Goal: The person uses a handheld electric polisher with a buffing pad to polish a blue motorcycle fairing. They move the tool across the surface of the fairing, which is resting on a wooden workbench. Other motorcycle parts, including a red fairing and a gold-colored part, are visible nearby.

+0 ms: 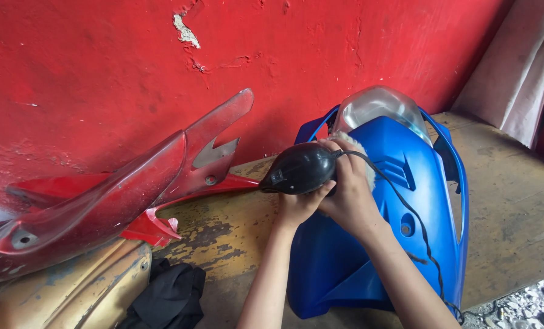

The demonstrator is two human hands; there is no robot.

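Both hands close around a black polisher point(299, 169) held against the upper left face of a blue fairing point(400, 201). The left hand point(297, 204) wraps the tool's body from below; the right hand point(350, 192) grips it from the rear, over what looks like a woolly white pad point(360, 152), though most of the pad is hidden. A black cord point(415, 222) runs from the tool across the fairing. The fairing lies on a worn wooden bench point(515, 201), its clear headlight lens point(378, 106) towards a red wall point(101, 73). A red panel point(101, 201) lies to the left, a black cloth point(171, 298) below it.
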